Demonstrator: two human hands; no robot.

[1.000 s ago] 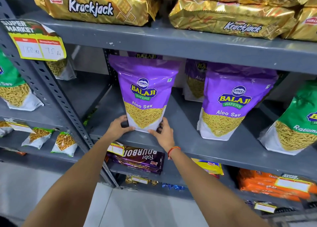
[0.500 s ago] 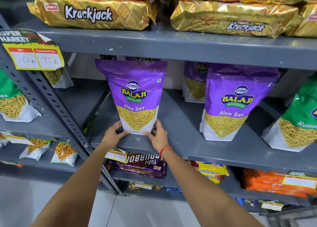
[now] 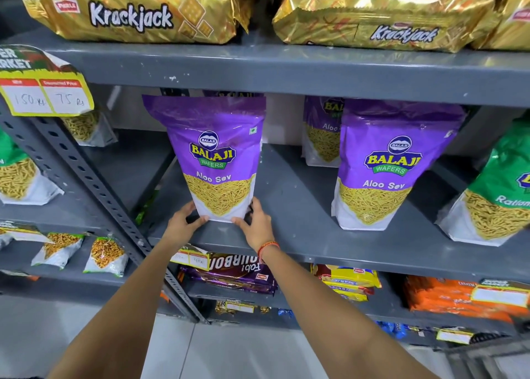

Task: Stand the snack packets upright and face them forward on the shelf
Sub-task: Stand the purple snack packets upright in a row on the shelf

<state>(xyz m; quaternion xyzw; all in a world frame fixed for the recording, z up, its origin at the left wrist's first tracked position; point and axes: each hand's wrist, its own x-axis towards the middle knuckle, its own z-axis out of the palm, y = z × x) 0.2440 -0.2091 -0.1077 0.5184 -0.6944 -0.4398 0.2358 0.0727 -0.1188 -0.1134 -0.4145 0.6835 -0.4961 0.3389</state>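
Observation:
A purple Balaji Aloo Sev packet (image 3: 218, 155) stands upright, front facing me, at the left of the grey middle shelf (image 3: 301, 215). My left hand (image 3: 183, 224) grips its bottom left corner and my right hand (image 3: 256, 225) grips its bottom right corner. A second purple Aloo Sev packet (image 3: 384, 166) stands upright to the right, front forward. Another purple packet (image 3: 321, 132) stands behind it at the back of the shelf. A further purple packet top (image 3: 232, 94) peeks out behind the held one.
A green Ratlami packet (image 3: 499, 189) leans at the shelf's right end. Gold Krackjack packs (image 3: 137, 14) lie on the shelf above. A price tag (image 3: 43, 92) hangs at left beside the slotted upright (image 3: 94, 183). Biscuit packs (image 3: 229, 272) fill the lower shelf.
The held packet has shifted left along the shelf with both hands still at its bottom corners; the gap to the second purple packet has widened.

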